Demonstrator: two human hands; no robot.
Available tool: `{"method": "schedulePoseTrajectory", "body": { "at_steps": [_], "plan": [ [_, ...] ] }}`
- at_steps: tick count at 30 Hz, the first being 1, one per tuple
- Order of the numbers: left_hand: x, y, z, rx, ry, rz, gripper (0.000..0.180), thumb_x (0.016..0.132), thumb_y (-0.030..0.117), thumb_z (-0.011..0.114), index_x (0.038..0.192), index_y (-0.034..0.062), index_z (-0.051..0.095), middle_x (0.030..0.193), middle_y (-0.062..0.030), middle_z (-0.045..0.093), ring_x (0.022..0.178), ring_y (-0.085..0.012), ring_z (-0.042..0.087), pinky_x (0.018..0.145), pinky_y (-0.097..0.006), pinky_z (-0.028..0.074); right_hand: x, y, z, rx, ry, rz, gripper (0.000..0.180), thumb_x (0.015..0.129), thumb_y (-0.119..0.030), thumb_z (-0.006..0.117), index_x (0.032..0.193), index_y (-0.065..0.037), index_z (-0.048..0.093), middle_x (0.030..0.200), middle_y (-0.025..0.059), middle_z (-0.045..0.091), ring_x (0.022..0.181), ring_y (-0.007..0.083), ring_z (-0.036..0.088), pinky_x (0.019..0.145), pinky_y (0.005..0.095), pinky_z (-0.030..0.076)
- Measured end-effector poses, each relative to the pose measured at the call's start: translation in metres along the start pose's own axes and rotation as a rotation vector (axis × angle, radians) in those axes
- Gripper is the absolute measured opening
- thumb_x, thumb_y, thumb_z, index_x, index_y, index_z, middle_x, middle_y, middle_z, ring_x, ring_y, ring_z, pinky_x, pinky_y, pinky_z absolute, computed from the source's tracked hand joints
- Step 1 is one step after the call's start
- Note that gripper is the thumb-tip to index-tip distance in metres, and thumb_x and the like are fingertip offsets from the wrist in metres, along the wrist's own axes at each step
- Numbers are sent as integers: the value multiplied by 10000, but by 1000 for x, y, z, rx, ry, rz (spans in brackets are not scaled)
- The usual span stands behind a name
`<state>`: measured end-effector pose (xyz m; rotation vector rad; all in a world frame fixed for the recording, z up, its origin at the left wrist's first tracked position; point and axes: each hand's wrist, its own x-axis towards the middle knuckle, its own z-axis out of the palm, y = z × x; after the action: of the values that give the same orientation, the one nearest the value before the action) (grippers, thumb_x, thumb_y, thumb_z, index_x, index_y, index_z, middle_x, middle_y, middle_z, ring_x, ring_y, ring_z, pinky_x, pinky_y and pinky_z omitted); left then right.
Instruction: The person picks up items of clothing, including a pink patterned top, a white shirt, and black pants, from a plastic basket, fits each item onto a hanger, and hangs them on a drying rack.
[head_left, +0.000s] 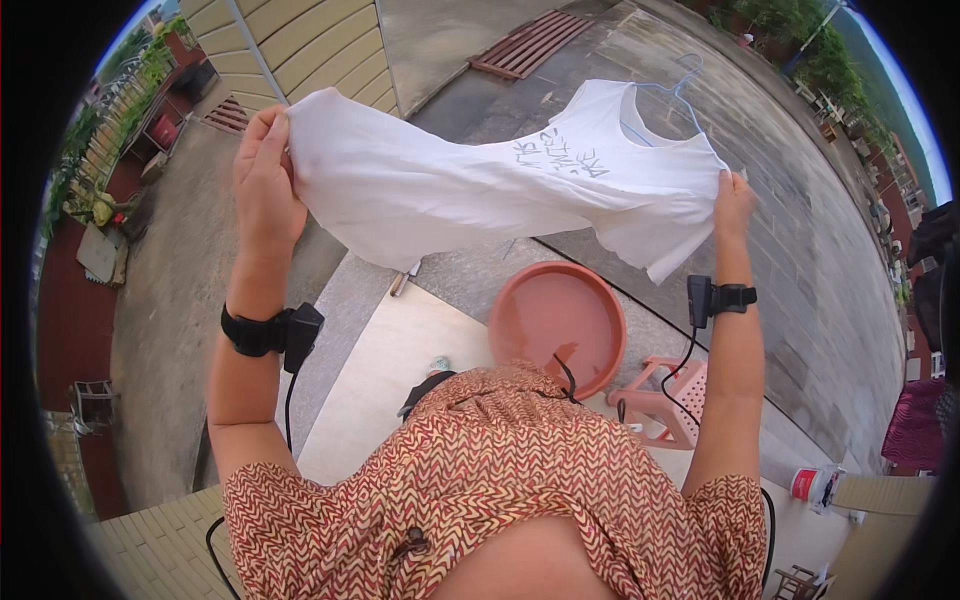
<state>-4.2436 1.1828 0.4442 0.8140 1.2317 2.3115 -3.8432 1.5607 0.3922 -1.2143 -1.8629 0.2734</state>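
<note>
A white T-shirt (450, 185) with dark print is stretched out sideways in the air between my raised hands. My left hand (268, 165) is closed on the hem end of the shirt, thumb and fingers pinching the cloth. At the other end my right hand (735, 205) grips the shirt near its shoulder and sleeve. A light blue hanger (684, 90) sits inside the neck opening, its hook sticking up beyond the collar. Whether my right fingers also touch the hanger cannot be made out.
Below the shirt a round reddish basin (500, 335) holds water. Beside it stands a pink plastic stool (655, 400). A knife-like object (403, 280) lies on the ground by the pale slab. Wooden slatted pallets (530, 45) lie farther off, and a tiled wall (310, 50) rises at upper left.
</note>
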Motion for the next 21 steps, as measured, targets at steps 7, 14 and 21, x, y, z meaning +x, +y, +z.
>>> {"method": "schedulePoseTrajectory", "body": {
  "at_steps": [7, 14, 21],
  "plan": [
    [-109, -145, -58, 372, -175, -476, 104, 910, 147, 446, 922, 75, 520, 709, 59, 451, 604, -16, 374, 527, -167, 310, 11, -66, -44, 10, 128, -190, 242, 863, -208, 531, 787, 17, 577, 588, 77, 490, 556, 148, 431, 560, 295, 381],
    [-204, -267, -80, 473, -696, -798, 246, 849, 126, 538, 1071, 26, 575, 1024, -87, 565, 761, -140, 575, 689, -257, 480, 16, -97, -90, 98, 108, -284, 228, 893, -189, 523, 817, 16, 587, 613, -11, 486, 598, 58, 407, 557, 232, 367],
    [-191, -269, -21, 556, -1143, -454, 290, 835, 166, 555, 1079, 14, 596, 1139, -170, 505, 945, -235, 537, 827, -303, 426, 3, -146, -140, 227, -11, -262, 212, 923, -183, 496, 874, -1, 594, 742, -56, 514, 687, 12, 424, 623, 160, 350]
  ]
}}
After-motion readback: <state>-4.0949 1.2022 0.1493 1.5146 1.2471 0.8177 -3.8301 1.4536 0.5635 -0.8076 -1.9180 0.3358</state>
